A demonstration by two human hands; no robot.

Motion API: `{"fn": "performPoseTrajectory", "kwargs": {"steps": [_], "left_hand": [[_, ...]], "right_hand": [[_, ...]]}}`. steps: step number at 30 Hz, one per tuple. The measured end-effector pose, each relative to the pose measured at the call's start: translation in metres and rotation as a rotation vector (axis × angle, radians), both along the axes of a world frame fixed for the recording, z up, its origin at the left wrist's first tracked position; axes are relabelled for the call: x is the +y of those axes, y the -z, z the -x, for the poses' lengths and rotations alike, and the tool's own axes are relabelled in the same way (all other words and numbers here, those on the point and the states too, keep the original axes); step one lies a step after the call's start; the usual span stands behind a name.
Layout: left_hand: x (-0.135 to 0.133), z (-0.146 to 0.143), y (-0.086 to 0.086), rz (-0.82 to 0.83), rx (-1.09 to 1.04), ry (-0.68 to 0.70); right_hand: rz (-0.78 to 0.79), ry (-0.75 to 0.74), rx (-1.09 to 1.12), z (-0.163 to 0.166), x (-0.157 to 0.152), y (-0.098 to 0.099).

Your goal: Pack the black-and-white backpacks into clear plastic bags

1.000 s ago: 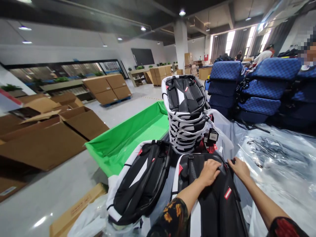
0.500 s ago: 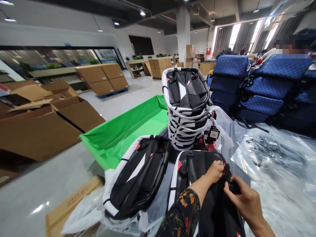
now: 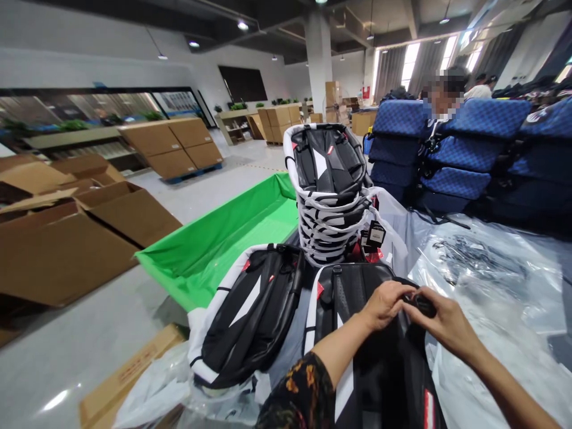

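A black and white backpack (image 3: pixel 375 351) lies straight in front of me, straps facing up. At its upper right edge my left hand (image 3: pixel 386 304) is closed, its fingertips pinching a black strap (image 3: pixel 422 304). Close against it, my right hand (image 3: pixel 447 322) grips the same strap between thumb and fingers. The strap's end is partly hidden by my fingers. To the left lies a second backpack (image 3: pixel 254 316) of the same kind, on clear plastic wrap. Behind them rises a stack of similar backpacks (image 3: pixel 328 161) with black hang tags (image 3: pixel 374 234).
Clear plastic bags (image 3: pixel 491 286) cover the right side. Blue checked bags (image 3: pixel 480 119) are piled beyond, with a person behind them. A green bin (image 3: pixel 165 256) stands at left, near open cardboard boxes (image 3: pixel 62 238). A flat carton (image 3: pixel 129 375) lies at lower left.
My hands have come together at the backpack's upper right edge, the strap now folded between them. The view has swung slightly right, and the person behind the blue bags appears further left.
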State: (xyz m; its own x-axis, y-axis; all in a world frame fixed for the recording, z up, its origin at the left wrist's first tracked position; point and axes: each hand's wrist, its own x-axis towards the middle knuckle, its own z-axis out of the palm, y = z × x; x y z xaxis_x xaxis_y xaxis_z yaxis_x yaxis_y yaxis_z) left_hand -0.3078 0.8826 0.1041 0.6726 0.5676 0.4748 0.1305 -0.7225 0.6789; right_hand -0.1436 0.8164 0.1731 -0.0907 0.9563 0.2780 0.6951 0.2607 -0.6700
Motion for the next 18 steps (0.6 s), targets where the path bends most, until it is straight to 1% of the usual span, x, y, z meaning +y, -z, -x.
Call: {"fn": "performPoseTrajectory", "kwargs": {"steps": [1,2,4,5,7,8,10,12,13,14,15,16,18], "left_hand": [[0.006,0.001,-0.002,0.016,0.043,0.012],[0.012,0.004,-0.002,0.029,0.075,-0.013],[0.014,0.011,-0.001,0.077,0.077,-0.132],[0.010,0.014,0.001,0.133,0.045,-0.197],[-0.008,0.020,0.005,0.330,-0.074,-0.270],[-0.021,0.022,0.008,0.478,-0.159,-0.273],[-0.050,0.023,0.016,0.867,-0.336,-0.251],[-0.080,0.022,0.028,1.255,-0.480,-0.288],[-0.094,0.024,0.035,1.368,-0.516,-0.329],[-0.107,0.026,0.043,1.399,-0.515,-0.367],[-0.120,0.030,0.051,1.365,-0.479,-0.400],[-0.133,0.036,0.059,1.292,-0.403,-0.419],[-0.152,0.051,0.067,1.139,-0.166,-0.411]], "right_hand": [[0.038,-0.034,-0.003,-0.002,0.006,-0.007],[0.079,-0.073,-0.006,-0.004,0.012,-0.013],[0.151,-0.172,-0.003,-0.009,0.027,-0.023],[0.172,-0.218,-0.008,-0.011,0.036,-0.025],[0.168,-0.273,-0.065,-0.012,0.060,-0.022],[0.141,-0.283,-0.124,-0.010,0.074,-0.016],[0.085,-0.290,-0.255,-0.001,0.104,0.004],[0.077,-0.322,-0.344,0.012,0.132,0.031],[0.088,-0.336,-0.366,0.018,0.143,0.047],[0.101,-0.340,-0.381,0.023,0.152,0.062],[0.109,-0.334,-0.399,0.027,0.159,0.077],[0.114,-0.319,-0.416,0.029,0.164,0.091],[0.120,-0.282,-0.434,0.026,0.168,0.114]]}}
